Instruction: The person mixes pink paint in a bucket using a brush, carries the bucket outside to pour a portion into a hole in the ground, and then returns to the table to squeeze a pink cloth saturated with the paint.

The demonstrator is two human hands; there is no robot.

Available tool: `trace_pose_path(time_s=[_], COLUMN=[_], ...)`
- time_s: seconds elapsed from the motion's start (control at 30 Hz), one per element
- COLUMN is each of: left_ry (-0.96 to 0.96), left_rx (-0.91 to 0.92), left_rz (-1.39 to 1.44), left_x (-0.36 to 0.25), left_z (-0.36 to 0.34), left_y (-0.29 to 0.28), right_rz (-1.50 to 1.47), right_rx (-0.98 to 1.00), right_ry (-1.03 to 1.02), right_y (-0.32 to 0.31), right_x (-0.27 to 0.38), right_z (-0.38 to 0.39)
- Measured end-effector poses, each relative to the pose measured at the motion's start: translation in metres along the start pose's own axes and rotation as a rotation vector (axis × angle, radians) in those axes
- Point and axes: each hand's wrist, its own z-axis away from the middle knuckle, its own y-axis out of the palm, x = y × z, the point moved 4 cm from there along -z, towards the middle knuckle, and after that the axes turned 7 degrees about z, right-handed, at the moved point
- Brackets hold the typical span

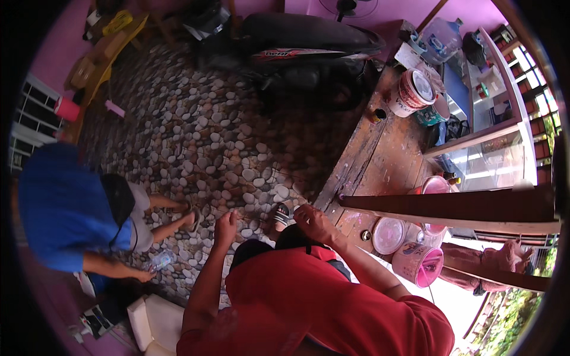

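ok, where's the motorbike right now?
Head view, top centre: the motorbike is on the pebble-patterned floor, just left of the wooden platform's far end, well beyond the left hand and right hand.

You wear this camera on your head, as the left one of two which sit side by side. It looks steeply down, and from near, on your red shirt [332,302], your left hand [225,228] and your right hand [313,224]. Its wide fisheye view bends straight edges toward a dark round border. Ahead of you, it reaches across the pebble-patterned floor [178,118] to the motorbike [314,50], which stands farther away, near the top.
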Motion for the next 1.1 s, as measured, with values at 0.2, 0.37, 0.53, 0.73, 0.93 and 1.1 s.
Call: trace_pose_path(time_s=[0.2,0.37,0.53,0.73,0.93,1.1], left_ry=[-0.03,0.306,0.637,0.998,1.176,1.236], left_rx=[0.111,0.308,0.488,0.707,0.77,0.745], left_rz=[0.334,0.367,0.312,0.297,0.362,0.355], left_x=[-0.057,-0.096,-0.214,-0.348,-0.426,-0.468], left_z=[-0.098,-0.204,-0.283,-0.341,-0.374,-0.385], left_y=[0.003,0.071,0.14,0.215,0.312,0.374], right_rz=[0.026,-0.095,-0.114,-0.23,-0.392,-0.497], right_rx=[-0.212,-0.314,-0.485,-0.729,-0.847,-0.993], right_ry=[0.083,0.387,0.626,0.919,1.094,1.221], right_y=[-0.03,-0.053,-0.068,-0.063,-0.046,-0.032], right_x=[-0.011,-0.01,-0.003,0.008,0.022,0.002], right_z=[-0.025,-0.035,-0.047,-0.069,-0.079,-0.072])
